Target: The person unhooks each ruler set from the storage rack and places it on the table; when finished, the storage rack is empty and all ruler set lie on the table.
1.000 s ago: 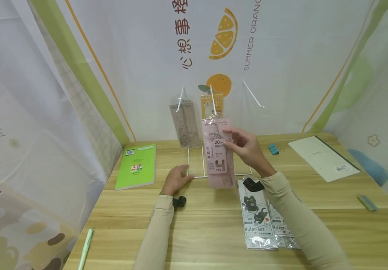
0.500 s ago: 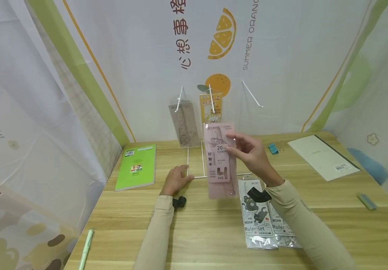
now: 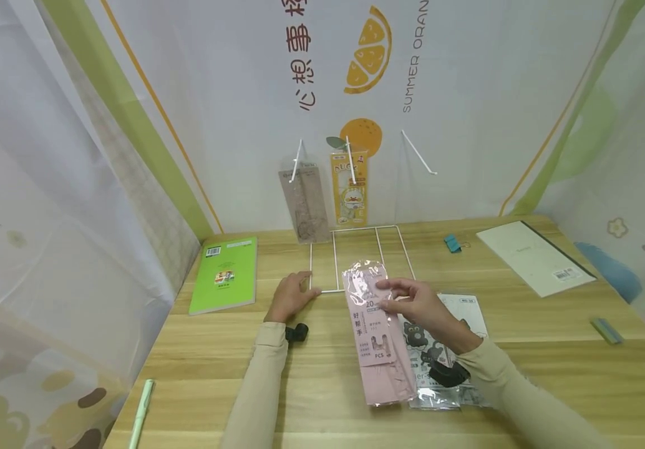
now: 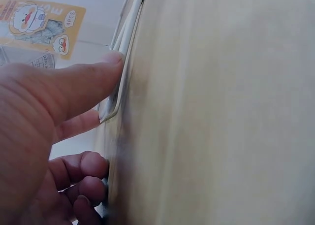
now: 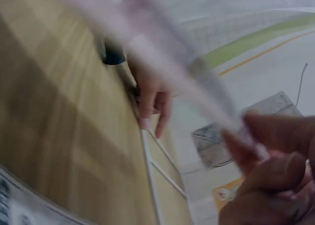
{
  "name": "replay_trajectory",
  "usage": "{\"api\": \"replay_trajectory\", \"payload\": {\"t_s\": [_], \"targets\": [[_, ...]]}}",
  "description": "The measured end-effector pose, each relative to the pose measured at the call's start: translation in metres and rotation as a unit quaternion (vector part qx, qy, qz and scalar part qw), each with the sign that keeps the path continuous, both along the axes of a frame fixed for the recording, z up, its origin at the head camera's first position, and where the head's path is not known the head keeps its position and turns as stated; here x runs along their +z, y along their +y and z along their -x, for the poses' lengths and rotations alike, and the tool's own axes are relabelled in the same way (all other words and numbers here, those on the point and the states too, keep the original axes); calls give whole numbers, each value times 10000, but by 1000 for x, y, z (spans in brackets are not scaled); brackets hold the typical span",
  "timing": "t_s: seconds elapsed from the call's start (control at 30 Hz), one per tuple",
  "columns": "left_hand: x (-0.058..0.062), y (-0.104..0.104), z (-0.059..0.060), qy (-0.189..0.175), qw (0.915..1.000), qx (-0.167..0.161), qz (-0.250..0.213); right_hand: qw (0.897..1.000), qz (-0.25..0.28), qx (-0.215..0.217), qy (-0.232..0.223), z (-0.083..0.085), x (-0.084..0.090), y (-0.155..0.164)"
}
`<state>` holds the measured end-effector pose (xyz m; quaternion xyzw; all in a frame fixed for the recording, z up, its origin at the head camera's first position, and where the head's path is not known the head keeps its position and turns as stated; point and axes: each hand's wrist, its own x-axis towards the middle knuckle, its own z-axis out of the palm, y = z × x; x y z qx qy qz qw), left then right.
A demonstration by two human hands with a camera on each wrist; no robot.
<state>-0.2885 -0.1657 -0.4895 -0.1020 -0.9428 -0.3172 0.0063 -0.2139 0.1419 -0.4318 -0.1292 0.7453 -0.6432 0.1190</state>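
My right hand (image 3: 426, 312) pinches the right side of a pink ruler-set pack (image 3: 368, 330) in clear plastic, held tilted over the table. Behind it on the table lie ruler-set packs (image 3: 468, 307) with black cats, partly covered by the hand and the pink pack. At the front left corner of a white wire rack (image 3: 336, 260), my left hand (image 3: 290, 296) grips the wire between thumb and forefinger. A grey-brown ruler pack (image 3: 308, 209) hangs on the rack's left hook, and a yellow duck pack (image 3: 342, 213) on the middle one. The right hook (image 3: 419, 151) carries nothing.
To the left lie a green notebook (image 3: 224, 284) and, nearer, a pale green pen (image 3: 141, 411). Toward the right are a teal binder clip (image 3: 453, 244), a white notebook (image 3: 533, 259) and a small blue-green block (image 3: 607, 331). A fabric curtain (image 3: 244, 125) stands behind the rack.
The right hand has brought the pink pack away from the middle hook, down and toward me, uncovering the yellow duck pack. The left hand has stayed at the rack's corner.
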Motion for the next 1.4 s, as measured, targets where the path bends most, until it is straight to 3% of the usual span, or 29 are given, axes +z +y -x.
{"api": "replay_trajectory", "payload": {"t_s": [0.27,0.47,0.7,0.97,1.17,1.4], "targets": [[-3,-1,0,92,9999,-40,-5,9944,-529,-289,-871,-4,-28,-4],[-3,-1,1,116,9999,-33,17,9920,-745,-371,-950,-4,-35,-7],[-2,-1,2,106,9999,-24,2,9884,-1340,-446,-561,-1,-40,-12],[-4,-3,3,144,9999,-50,-11,9581,-2815,-465,254,-1,-40,-16],[-4,-2,2,145,9999,-49,-23,9485,-3123,-368,370,1,-39,-15],[-1,-1,1,85,9999,-67,-51,9564,-2847,-43,648,17,-24,-11]]}}
